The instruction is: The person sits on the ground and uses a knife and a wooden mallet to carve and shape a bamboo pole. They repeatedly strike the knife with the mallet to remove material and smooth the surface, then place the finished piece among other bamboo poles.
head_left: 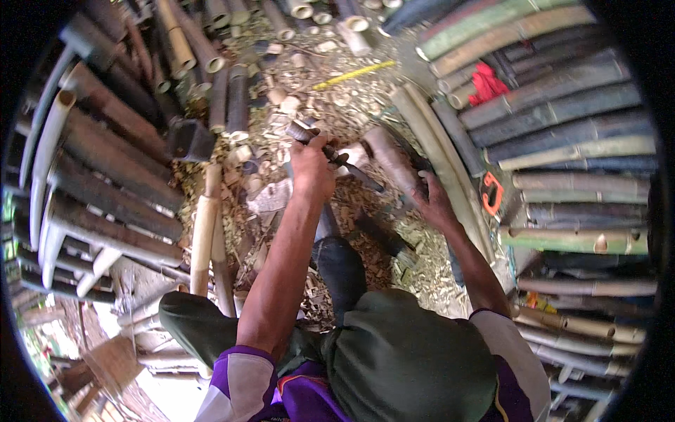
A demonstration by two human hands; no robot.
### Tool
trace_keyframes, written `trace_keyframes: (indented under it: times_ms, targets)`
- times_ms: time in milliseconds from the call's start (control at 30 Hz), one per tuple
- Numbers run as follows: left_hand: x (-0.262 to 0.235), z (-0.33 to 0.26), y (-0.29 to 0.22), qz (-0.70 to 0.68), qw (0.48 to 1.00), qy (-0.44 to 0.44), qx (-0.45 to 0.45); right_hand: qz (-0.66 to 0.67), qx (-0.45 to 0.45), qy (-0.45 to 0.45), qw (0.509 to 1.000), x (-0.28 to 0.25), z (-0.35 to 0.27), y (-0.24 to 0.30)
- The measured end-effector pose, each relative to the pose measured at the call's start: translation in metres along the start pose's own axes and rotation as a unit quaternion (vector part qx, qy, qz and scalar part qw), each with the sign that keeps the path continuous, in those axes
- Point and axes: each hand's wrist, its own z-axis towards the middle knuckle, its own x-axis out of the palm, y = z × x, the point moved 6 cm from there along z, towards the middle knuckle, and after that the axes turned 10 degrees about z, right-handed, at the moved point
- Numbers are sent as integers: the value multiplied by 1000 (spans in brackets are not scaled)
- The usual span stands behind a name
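Observation:
My left hand (313,165) is wrapped round the handle of a knife (362,174). Its dark blade slants down to the right, toward the space between my hands. In my right hand (434,200), a thick brownish bamboo piece (389,156) is gripped at its near end, tilted with the far end up and to the left. The blade and the bamboo look apart, with a small gap between them. My right fingertips are partly hidden by the bamboo and by shadow. Pale wood chips (330,105) cover the ground beneath both hands.
Bamboo poles lie stacked on the right (569,151) and on the left (116,162). A yellow measuring stick (355,74) lies beyond my hands. To the right are a red cloth (486,84) and an orange saw handle (492,194). A dark container (191,139) stands at left.

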Motion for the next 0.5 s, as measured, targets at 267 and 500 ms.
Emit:
trace_keyframes:
  times_ms: [267, 500]
  targets:
    - [32, 24, 106, 136, 978, 67, -141, -173, 137, -18, 975, -141, -115, -108]
    - [-32, 6, 20, 379, 899, 217, 23, -145, 266, 141, 942, -164, -215, -186]
